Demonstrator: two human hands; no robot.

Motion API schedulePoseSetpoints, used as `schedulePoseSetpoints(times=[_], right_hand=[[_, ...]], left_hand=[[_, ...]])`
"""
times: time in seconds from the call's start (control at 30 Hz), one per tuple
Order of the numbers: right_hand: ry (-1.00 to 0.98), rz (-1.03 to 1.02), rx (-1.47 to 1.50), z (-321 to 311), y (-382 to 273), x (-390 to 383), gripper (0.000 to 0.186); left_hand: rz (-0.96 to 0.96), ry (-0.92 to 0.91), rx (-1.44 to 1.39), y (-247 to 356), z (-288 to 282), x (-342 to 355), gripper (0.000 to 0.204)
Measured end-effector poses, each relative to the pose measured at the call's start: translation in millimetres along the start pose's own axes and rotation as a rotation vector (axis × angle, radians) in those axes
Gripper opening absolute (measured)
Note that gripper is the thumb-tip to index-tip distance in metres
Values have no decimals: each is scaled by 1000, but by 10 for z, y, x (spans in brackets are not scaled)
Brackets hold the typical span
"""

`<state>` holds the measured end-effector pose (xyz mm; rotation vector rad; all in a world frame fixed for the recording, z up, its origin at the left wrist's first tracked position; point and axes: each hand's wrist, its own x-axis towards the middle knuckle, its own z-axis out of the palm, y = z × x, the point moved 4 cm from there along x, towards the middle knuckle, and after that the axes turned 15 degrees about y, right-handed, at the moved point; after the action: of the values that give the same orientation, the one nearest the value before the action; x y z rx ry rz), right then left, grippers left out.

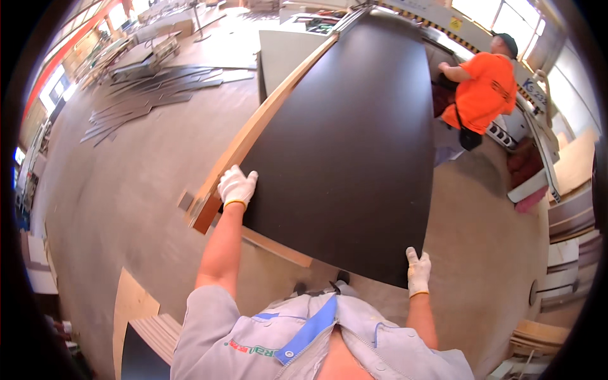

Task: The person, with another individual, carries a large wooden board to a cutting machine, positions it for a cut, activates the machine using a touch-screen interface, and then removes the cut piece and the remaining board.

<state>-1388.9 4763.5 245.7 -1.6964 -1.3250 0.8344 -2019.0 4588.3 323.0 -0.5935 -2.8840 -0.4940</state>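
Note:
A large black board (342, 145) stretches away from me, its far end at the machine. My left hand (237, 187), in a white knit glove with a yellow cuff, grips the board's left edge close against a long wooden rail (259, 120). The thumb is on the board's side and the other fingers reach toward the rail. At the near right corner my right hand (418, 272), gloved the same way, holds the board with its thumb on top. Its fingers underneath are mostly hidden.
A co-worker in an orange shirt (484, 85) stands right of the board, beside a long machine (437, 22) with striped edging. Dark strips (152, 98) lie on the floor at the far left. Stacked panels stand at the near left (158, 332) and along the right (570, 247).

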Motion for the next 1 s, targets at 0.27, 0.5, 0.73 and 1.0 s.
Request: schedulePoseSetpoints(times=[0.27,0.5,0.73,1.0], right_hand=[[59,-54,-182,-115,37,90,47],[62,-59,-154,-101,-115,38,52],[86,-98,-309,-135,-180,19,56],[58,-96,-334,-165,-172,12,65]], left_hand=[[-80,-29,-62,-37,85,166,81],[-48,-34,-30,-86,152,269,79],[-17,34,69,-74,281,118,79],[11,80,96,-57,325,106,78]])
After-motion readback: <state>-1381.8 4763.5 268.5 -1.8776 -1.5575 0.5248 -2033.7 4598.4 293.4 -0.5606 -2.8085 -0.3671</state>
